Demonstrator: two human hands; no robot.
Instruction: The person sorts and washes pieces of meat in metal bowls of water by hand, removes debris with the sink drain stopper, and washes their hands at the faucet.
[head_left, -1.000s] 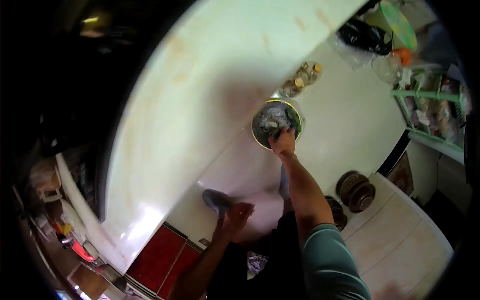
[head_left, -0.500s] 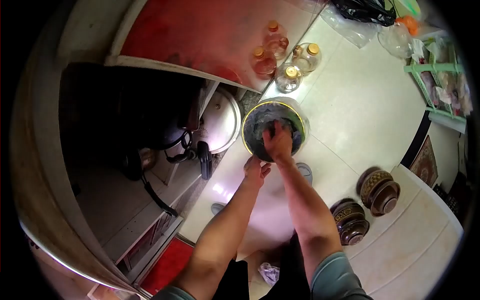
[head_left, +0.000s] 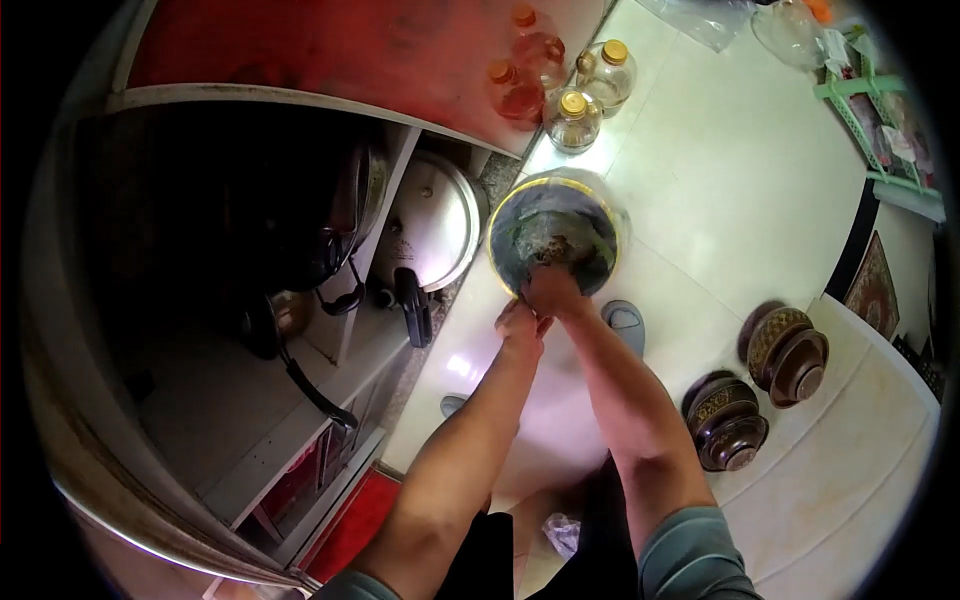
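Observation:
A round bin (head_left: 611, 222) with a yellow rim stands on the tiled floor, lined with a clear plastic bag. Dark and greenish contents (head_left: 553, 240) lie inside it. Over its near edge reaches my right hand (head_left: 551, 291), fingers bent down at the contents; whatever they hold, if anything, is hidden. Close beside it, just outside the near rim, my left hand (head_left: 519, 322) has its fingers curled, and I cannot make out anything in them.
Two glass jars with yellow lids (head_left: 573, 122) stand behind the bin. At left, an open cabinet holds a silver lid (head_left: 430, 225) and black-handled pots. Stacked brown bowls (head_left: 784, 352) sit at right, and a green rack (head_left: 860, 88) stands farther back. A slipper (head_left: 625, 322) is near the bin.
The view has turned toward the cabinet, which now shows open. My left hand has come up from low down to the bin's near rim. My right hand has drawn back toward that rim.

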